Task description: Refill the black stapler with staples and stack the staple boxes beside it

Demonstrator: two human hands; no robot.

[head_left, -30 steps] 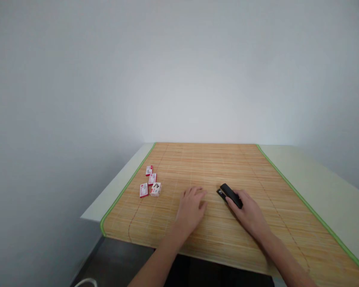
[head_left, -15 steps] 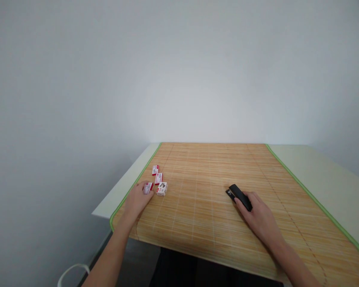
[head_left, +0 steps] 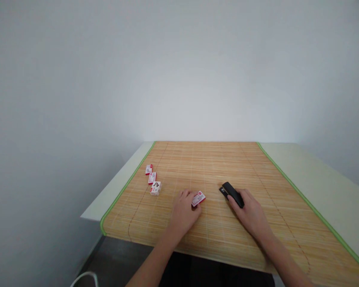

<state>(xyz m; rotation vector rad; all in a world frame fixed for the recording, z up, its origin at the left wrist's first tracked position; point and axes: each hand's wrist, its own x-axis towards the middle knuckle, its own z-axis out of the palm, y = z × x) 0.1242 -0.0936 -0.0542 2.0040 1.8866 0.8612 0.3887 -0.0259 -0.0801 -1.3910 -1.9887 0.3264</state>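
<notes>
Near the middle of the mat, my left hand (head_left: 184, 211) pinches a small red-and-white staples box (head_left: 198, 198) between thumb and fingers. To its right, my right hand (head_left: 249, 211) is wrapped around the rear of a black stapler (head_left: 233, 194), whose front end points away and to the left. A gap of bare mat lies between the box and the stapler. On the left of the mat, a thicker white box (head_left: 156, 188) with a dark picture on top sits in front of two flat red-and-white boxes, a nearer one (head_left: 152, 178) and a farther one (head_left: 148, 169).
A bamboo mat (head_left: 206, 163) with green edging covers most of the white table (head_left: 290, 159). Pale walls (head_left: 203, 79) stand behind and to the left. A white loop (head_left: 85, 275) shows at lower left, below the table.
My left hand has carried the staples box rightward, away from the other boxes to mid-mat. My right hand keeps hold of the stapler. The view has shifted slightly.
</notes>
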